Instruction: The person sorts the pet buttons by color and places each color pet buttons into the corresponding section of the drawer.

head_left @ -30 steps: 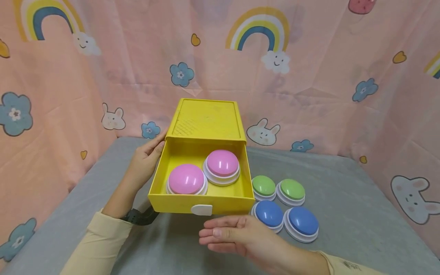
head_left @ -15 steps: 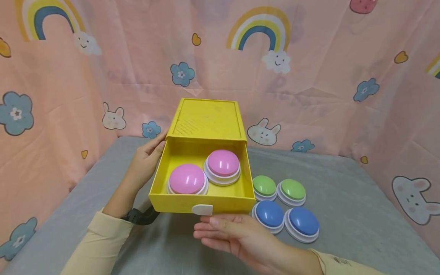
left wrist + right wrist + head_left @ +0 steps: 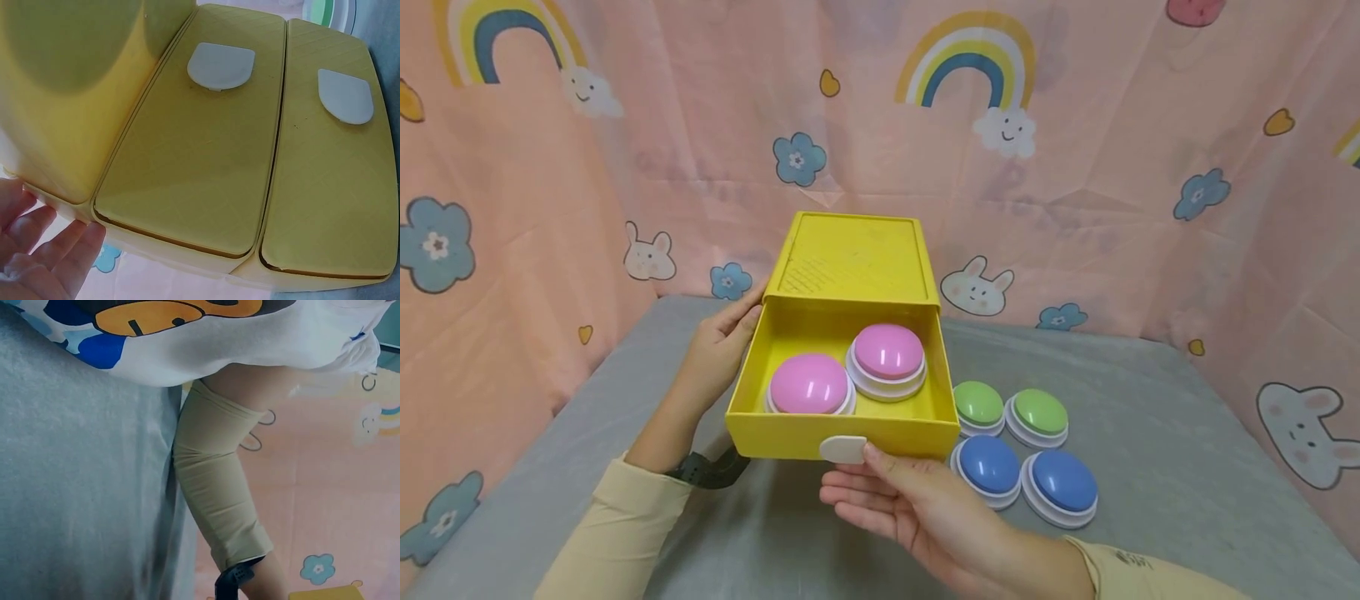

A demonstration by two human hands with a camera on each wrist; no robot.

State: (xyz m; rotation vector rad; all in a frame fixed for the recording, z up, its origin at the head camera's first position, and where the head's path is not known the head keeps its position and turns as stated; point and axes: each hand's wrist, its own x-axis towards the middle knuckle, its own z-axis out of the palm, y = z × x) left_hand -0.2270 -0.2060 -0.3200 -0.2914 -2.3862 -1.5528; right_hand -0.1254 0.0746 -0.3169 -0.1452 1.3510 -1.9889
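Note:
A yellow drawer cabinet (image 3: 853,254) stands on the table with its top drawer (image 3: 880,437) pulled out. Inside that drawer lie two pink dome buttons (image 3: 808,383) on white bases. My left hand (image 3: 718,350) rests against the cabinet's left side, its fingers (image 3: 78,250) along the side edge in the left wrist view. At the drawer front, my right hand (image 3: 917,517) is turned palm up with its fingers extended below the drawer. Its thumb touches the front at the right end of the white handle (image 3: 842,450). The right wrist view does not show this hand.
Right of the cabinet, two green dome buttons (image 3: 1036,412) and two blue dome buttons (image 3: 1063,482) sit on the grey tabletop (image 3: 1157,433). Two lower drawers (image 3: 187,150) are closed in the left wrist view. A pink patterned curtain (image 3: 1097,150) surrounds the back and sides.
My right hand has risen slightly and shifted left; its thumb has come up onto the drawer front beside the handle. The drawer front sits slightly farther back. My left hand stays in place.

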